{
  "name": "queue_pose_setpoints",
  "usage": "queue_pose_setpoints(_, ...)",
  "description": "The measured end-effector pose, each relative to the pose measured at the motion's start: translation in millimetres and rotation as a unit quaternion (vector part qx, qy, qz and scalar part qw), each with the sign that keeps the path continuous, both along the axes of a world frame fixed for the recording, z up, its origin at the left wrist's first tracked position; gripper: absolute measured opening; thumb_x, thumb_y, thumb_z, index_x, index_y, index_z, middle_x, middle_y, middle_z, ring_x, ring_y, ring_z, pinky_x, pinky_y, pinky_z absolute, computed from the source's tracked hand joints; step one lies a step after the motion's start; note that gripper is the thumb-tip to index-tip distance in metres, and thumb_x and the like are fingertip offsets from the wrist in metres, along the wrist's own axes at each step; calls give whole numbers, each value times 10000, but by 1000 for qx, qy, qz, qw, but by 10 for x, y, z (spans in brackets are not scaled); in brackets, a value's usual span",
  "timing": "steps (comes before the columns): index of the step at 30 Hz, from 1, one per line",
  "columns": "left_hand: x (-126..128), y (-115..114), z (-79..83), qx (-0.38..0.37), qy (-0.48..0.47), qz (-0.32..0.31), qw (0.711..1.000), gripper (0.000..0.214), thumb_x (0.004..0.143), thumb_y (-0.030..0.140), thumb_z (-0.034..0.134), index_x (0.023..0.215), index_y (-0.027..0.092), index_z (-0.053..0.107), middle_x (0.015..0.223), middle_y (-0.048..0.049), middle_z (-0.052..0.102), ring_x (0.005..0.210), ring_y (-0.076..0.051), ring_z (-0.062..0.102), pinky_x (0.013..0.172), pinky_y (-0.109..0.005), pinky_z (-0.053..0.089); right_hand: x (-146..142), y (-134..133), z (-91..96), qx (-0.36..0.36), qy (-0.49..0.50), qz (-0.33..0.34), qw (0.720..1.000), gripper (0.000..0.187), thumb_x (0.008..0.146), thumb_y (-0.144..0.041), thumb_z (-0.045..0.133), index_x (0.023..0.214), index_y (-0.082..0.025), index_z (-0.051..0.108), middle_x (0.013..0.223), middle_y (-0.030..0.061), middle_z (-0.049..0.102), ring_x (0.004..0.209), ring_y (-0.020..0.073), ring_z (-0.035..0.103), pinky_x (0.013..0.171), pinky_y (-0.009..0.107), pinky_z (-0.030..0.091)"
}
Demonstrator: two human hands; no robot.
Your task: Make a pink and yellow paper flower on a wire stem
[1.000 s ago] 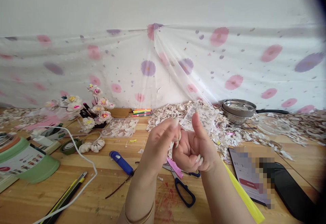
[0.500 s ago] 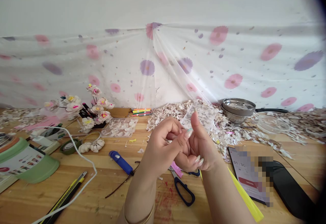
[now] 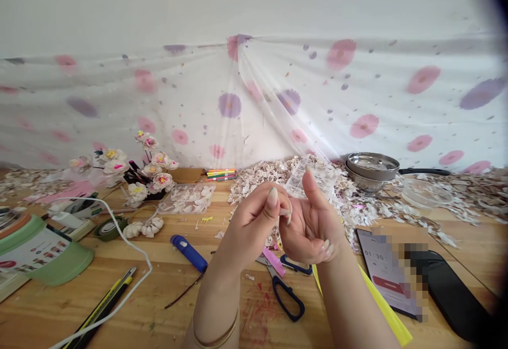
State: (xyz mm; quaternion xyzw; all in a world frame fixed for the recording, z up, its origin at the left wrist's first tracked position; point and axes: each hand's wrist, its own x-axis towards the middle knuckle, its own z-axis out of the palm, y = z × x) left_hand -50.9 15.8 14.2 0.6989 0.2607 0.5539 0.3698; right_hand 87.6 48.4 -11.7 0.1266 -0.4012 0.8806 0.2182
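Observation:
My left hand [image 3: 260, 219], a thin bangle at its wrist, is closed, its thumb bent over the curled fingers. Its fingertips meet the fingers of my right hand [image 3: 311, 227], which is turned palm toward me with the thumb standing up and the other fingers curled in. Anything pinched between them is hidden or too small to name. Just beneath, a bit of white, pink and yellow petals [image 3: 273, 240] shows; I cannot tell whether it is held or lying down. Below lie dark-handled scissors [image 3: 289, 299] with a pink strip [image 3: 273, 262] across them.
A blue glue gun-like tool [image 3: 188, 254] and a utility knife [image 3: 101, 306] lie left, near a white cable [image 3: 146, 262] and green container [image 3: 59, 254]. Petal flowers [image 3: 153, 172] stand behind. Right are a yellow strip [image 3: 384, 306], phone [image 3: 387, 280], steel bowls [image 3: 371, 172] and heaped flakes [image 3: 257, 177].
The left thumb has lifted and bent upright over its fingers, away from the right palm. The right hand has turned slightly, and more of the scissors and pink strip shows.

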Motion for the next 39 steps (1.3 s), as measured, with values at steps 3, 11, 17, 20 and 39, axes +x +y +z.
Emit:
queue_pose_setpoints(3, -16, -10, 20, 17, 11, -6, 1000, 378, 993, 420, 441, 723, 204, 594, 822, -51, 560, 836, -189, 564, 797, -322, 468, 3, -12, 10, -2, 19, 5, 1000, 1020, 754, -809, -170, 791, -120, 580, 367, -62, 398, 205, 37, 180, 200, 126, 182)
queue_pose_setpoints(11, -61, 38, -3, 43, 22, 44, 998, 320, 922, 380, 604, 666, 191, 566, 782, -34, 567, 861, -184, 582, 789, -295, 462, -93, -31, 33, 28, 2, -32, 999, 996, 826, -786, -107, 788, -89, 605, 382, -33, 447, 204, 49, 213, 185, 139, 156)
queue_pose_setpoints(17, 8, 46, -22, 23, -22, 40, 999, 432, 853, 436, 686, 597, 179, 451, 741, -4, 504, 739, -140, 530, 682, -257, 443, -109, -84, 62, -1, -29, -37, 999, 971, 825, -735, -179, 832, -115, 568, 394, 9, 520, 208, 62, 301, 206, 120, 211)
queue_pose_setpoints(20, 36, 71, -56, 30, -61, 24, 997, 529, 759, 525, 751, 553, 173, 414, 704, 4, 473, 691, -134, 494, 650, -258, 424, -103, -99, 70, -11, 0, -24, 1000, 960, 830, -693, -221, 898, -124, 549, 426, 27, 559, 214, 74, 337, 205, 123, 220)
queue_pose_setpoints(39, 40, -44, 15, 45, -16, 36, 998, 336, 889, 295, 661, 645, 180, 460, 792, 2, 494, 807, -133, 517, 708, -242, 422, -99, -73, -4, -41, 70, 77, 994, 1138, 740, -810, -171, 947, -20, 622, 482, 81, 608, 217, 74, 376, 175, 134, 242)
